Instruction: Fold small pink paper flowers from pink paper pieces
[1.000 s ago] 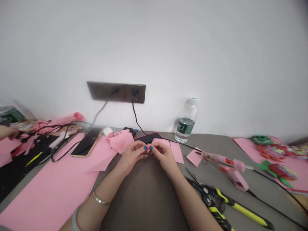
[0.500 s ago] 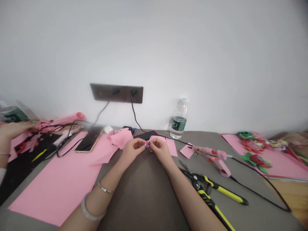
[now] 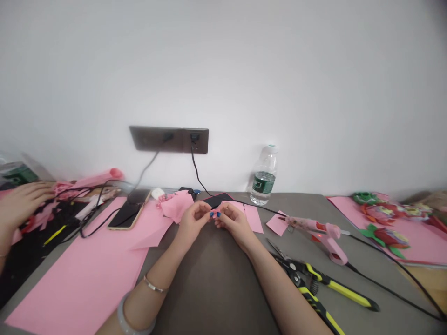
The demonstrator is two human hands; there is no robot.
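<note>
Between the fingertips of both hands is a small piece of pink paper (image 3: 215,213), mostly covered by the fingers. My left hand (image 3: 194,221) pinches it from the left, thumb and forefinger closed. From the other side my right hand (image 3: 233,220) pinches the same piece, so the thumbs nearly meet. Behind the right hand lie pink paper squares (image 3: 253,217). A crumpled pink paper (image 3: 177,205) rests just left of my left hand. Both forearms reach over the grey table (image 3: 213,288).
At right lie a pink glue gun (image 3: 321,228) with its cord, yellow-black pliers (image 3: 335,284) and paper flowers (image 3: 387,237). A water bottle (image 3: 264,179) stands by the wall. At left are a phone (image 3: 130,211), a large pink sheet (image 3: 84,274), black cables and another person's hand (image 3: 24,204).
The view has shifted slightly. My hands stay together, and their fingers have moved a little around the pink piece. The other person's hand at left has changed its pose.
</note>
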